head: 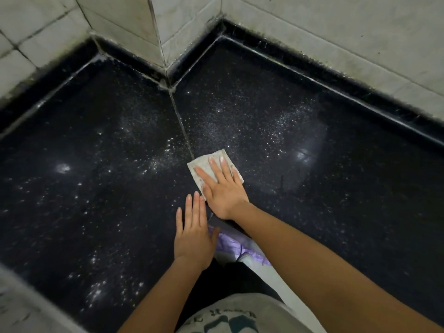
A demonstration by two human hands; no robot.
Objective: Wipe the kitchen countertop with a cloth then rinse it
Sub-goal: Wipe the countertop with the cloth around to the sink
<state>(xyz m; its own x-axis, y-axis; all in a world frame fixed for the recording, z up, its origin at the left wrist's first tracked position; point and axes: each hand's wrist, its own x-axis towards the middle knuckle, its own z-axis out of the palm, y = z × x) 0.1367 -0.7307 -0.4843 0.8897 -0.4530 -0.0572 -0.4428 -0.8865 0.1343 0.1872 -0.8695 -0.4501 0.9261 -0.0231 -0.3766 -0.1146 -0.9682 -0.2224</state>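
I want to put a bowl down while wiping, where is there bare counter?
The black countertop is bare nearly everywhere: right of the cloth toward the tiled wall, and left of the seam. Only the middle front is taken, by the right hand on the cloth and the left hand.

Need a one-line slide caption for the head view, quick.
Right hand presses cloth flat on black countertop; left hand rests beside it.

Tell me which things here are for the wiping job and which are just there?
For the job:
- cloth
- right hand, pressed flat on the cloth
- black countertop
- left hand, flat on the countertop

Just there:
- tiled wall
- purple fabric below the counter edge
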